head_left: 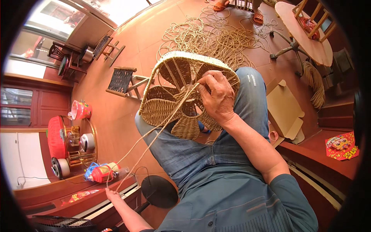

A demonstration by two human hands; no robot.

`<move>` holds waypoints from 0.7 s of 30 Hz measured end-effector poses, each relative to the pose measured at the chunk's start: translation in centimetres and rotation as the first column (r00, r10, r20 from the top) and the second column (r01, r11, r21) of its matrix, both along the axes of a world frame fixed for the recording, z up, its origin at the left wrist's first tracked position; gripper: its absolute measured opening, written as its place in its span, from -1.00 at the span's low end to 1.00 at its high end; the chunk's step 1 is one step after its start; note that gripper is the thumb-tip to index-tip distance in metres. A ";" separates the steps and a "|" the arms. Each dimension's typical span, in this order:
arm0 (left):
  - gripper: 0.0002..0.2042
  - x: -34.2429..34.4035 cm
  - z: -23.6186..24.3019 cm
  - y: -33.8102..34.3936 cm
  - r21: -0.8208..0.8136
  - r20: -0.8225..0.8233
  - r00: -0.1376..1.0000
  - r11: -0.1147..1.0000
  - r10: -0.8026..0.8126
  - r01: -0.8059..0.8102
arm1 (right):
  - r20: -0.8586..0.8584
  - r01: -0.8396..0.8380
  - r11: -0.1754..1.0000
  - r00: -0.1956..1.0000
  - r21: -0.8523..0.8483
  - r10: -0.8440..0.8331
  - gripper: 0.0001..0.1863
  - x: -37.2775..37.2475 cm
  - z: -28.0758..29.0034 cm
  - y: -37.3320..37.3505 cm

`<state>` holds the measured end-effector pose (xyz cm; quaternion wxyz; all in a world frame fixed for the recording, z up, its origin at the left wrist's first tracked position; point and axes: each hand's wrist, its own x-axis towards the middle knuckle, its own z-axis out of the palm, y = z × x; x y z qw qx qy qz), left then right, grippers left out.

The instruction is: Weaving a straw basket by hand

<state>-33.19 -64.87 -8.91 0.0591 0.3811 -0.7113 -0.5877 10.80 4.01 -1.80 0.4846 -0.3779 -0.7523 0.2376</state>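
A woven basket (159, 109) with petal-shaped panels and a pale rim rests across my thighs, its hollow side facing me. My right hand (218, 94) is over its middle, fingers closed in a pinch on the cord (162, 125) where it meets the weave. From there two tan strands run down to the left, pulled fairly straight. At their far end my left hand (113, 194), arm stretched out low to the left, is closed on the cord. The right hand's curled fingers partly hide the basket's centre.
Loose cord (216, 36) lies in a big tangle on the floor ahead. A low stool (123, 80) stands left of the basket. At right are an opened cardboard box (284, 110), a hanging cord bundle (313, 83) and a round-edged table (309, 46). A black round seat (159, 191) is near my left arm.
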 end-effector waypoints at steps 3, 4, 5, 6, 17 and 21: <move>-0.73 3.5 -0.7 2.5 -0.314 0.376 0.870 0.840 -0.318 0.443 | 0.007 0.006 1.000 1.000 0.003 -0.006 -0.90 -0.1 -0.3 0.0; -0.75 4.9 -0.2 4.9 -0.601 0.475 0.697 0.381 -0.537 0.703 | 0.001 0.007 1.000 1.000 0.017 -0.007 -0.89 -0.3 -0.4 0.1; -0.75 6.7 -0.3 8.5 -0.666 0.699 0.520 -0.183 -0.491 0.723 | 0.001 0.007 1.000 1.000 0.024 -0.007 -0.89 -0.4 -0.6 0.2; -0.74 8.9 -0.2 12.9 -0.733 0.584 0.565 -0.080 -0.582 0.675 | 0.007 -0.002 0.999 1.000 0.039 0.001 -0.89 -0.4 -0.7 0.3; -0.76 33.7 7.9 47.0 -0.790 -0.013 -0.503 -0.300 -0.864 0.535 | -0.047 0.002 1.000 0.999 -0.027 -0.004 -0.77 -0.4 -1.0 0.1; -0.82 35.2 7.9 51.0 -0.771 -0.162 -0.552 -0.244 -0.818 0.588 | -0.046 0.031 0.999 0.998 0.023 -0.030 -0.81 -0.5 -1.3 0.1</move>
